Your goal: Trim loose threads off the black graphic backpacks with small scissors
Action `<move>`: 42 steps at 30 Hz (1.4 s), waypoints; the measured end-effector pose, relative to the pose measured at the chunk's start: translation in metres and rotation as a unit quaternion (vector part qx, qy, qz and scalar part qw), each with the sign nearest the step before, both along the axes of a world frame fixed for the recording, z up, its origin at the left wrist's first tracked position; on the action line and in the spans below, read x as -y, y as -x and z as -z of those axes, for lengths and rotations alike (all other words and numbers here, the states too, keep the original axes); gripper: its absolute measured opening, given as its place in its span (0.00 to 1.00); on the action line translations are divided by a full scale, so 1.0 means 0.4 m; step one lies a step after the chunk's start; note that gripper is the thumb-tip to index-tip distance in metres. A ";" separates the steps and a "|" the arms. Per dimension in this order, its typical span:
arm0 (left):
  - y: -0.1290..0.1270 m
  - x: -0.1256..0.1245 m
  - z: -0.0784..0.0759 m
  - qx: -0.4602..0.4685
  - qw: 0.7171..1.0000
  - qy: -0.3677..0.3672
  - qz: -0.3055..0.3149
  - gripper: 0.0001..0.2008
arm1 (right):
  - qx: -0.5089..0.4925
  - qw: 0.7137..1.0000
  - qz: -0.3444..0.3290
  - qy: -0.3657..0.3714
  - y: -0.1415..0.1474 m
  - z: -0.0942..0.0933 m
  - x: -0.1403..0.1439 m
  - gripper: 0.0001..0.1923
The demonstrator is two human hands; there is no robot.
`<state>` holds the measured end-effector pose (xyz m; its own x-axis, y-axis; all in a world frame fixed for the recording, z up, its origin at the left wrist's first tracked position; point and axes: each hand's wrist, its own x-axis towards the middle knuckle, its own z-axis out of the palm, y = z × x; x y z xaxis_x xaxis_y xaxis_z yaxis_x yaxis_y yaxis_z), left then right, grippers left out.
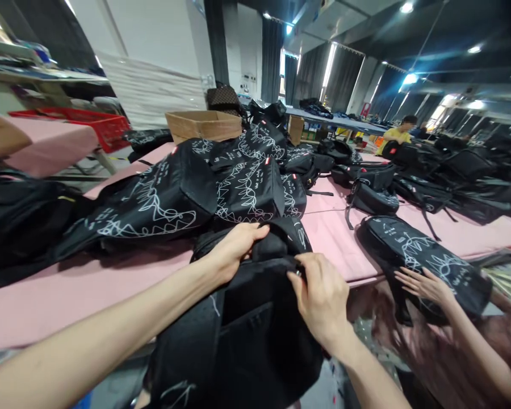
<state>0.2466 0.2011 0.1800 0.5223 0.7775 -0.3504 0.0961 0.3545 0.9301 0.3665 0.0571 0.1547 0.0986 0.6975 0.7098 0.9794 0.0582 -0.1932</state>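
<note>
A black backpack (255, 329) with white scribble print hangs over the table's near edge, its opening toward the table. My left hand (241, 244) grips the fabric at the left of that opening, thumb and fingers closed on it. On the right side of the same edge, my right hand (319, 289) pinches the cloth between thumb and curled fingers. Both hands are apart, with a folded black flap between them. What lies inside the backpack is hidden. Just beyond, printed black backpacks (251, 193) are piled on the pink table (153, 278).
At the right, a co-worker's hand (428, 287) lies on another printed backpack (413, 244). More black bags (372, 187) cover the table's far right. A cardboard box (204, 126) stands behind the pile, and a red crate (106, 128) is at left. Another person's arm (2, 136) shows there.
</note>
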 end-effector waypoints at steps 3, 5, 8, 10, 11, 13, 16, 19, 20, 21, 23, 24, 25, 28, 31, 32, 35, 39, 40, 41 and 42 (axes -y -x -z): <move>-0.001 0.007 0.004 -0.031 0.999 -0.012 -0.003 0.16 | 0.044 0.991 0.123 0.005 -0.022 0.018 -0.007 0.12; 0.001 0.012 0.003 -0.037 0.999 -0.009 -0.015 0.15 | 0.052 0.992 0.119 -0.005 -0.034 0.020 -0.004 0.14; 0.001 0.020 -0.004 -0.036 0.999 0.006 -0.026 0.13 | 0.056 0.993 0.090 -0.045 -0.030 0.016 0.001 0.12; -0.001 0.025 -0.010 -0.033 0.999 0.018 -0.026 0.11 | 0.071 0.991 0.091 -0.065 -0.021 0.017 -0.001 0.10; -0.003 0.028 -0.013 -0.031 0.999 0.024 -0.025 0.11 | 0.079 0.990 0.093 -0.069 -0.017 0.019 -0.003 0.09; -0.005 0.033 -0.018 -0.027 0.999 0.029 -0.024 0.10 | 0.090 0.988 0.094 -0.076 -0.014 0.023 -0.008 0.08; -0.007 0.038 -0.022 -0.022 0.999 0.026 -0.023 0.10 | 0.090 0.988 0.094 -0.081 -0.017 0.027 -0.012 0.08; -0.008 0.040 -0.022 -0.017 0.999 0.030 -0.019 0.11 | 0.083 0.989 0.091 -0.085 -0.023 0.028 -0.010 0.07; -0.008 0.040 -0.022 -0.016 0.999 0.032 -0.019 0.12 | 0.077 0.989 0.087 -0.087 -0.025 0.027 -0.010 0.07; -0.008 0.040 -0.022 -0.015 0.999 0.031 -0.020 0.12 | 0.065 0.991 0.074 -0.089 -0.027 0.026 -0.009 0.07; -0.006 0.041 -0.022 -0.014 0.999 0.024 -0.020 0.12 | 0.013 0.997 -0.002 -0.078 -0.032 0.025 -0.007 0.07; -0.006 0.042 -0.022 -0.012 1.000 0.021 -0.020 0.12 | -0.028 0.996 -0.060 -0.063 -0.035 0.024 -0.005 0.07; -0.005 0.042 -0.023 -0.011 1.000 0.019 -0.020 0.12 | -0.076 0.989 -0.116 -0.047 -0.040 0.024 -0.003 0.07; -0.002 0.042 -0.023 -0.008 0.999 0.018 -0.026 0.13 | -0.167 0.973 -0.156 -0.042 -0.057 0.025 0.000 0.07; 0.002 0.039 -0.019 -0.002 0.999 0.018 -0.030 0.14 | -0.091 0.991 -0.052 -0.082 -0.071 0.028 0.001 0.08; 0.003 0.037 -0.017 0.000 0.999 0.017 -0.028 0.14 | -0.047 0.995 -0.029 -0.087 -0.073 0.028 0.001 0.08; 0.004 0.033 -0.013 0.002 1.000 0.015 -0.021 0.15 | 0.050 0.994 0.003 -0.100 -0.065 0.026 -0.002 0.06; 0.002 0.035 -0.017 -0.004 0.999 0.017 -0.026 0.14 | 0.101 0.988 0.020 -0.114 -0.051 0.021 -0.009 0.06; 0.001 0.036 -0.018 -0.005 0.999 0.016 -0.028 0.13 | 0.107 0.988 0.021 -0.113 -0.050 0.020 -0.010 0.06; 0.001 0.036 -0.019 -0.005 0.999 0.016 -0.028 0.14 | 0.111 0.987 0.021 -0.111 -0.049 0.020 -0.010 0.06; 0.001 0.036 -0.020 -0.005 0.999 0.016 -0.027 0.14 | 0.114 0.987 0.021 -0.109 -0.050 0.019 -0.010 0.06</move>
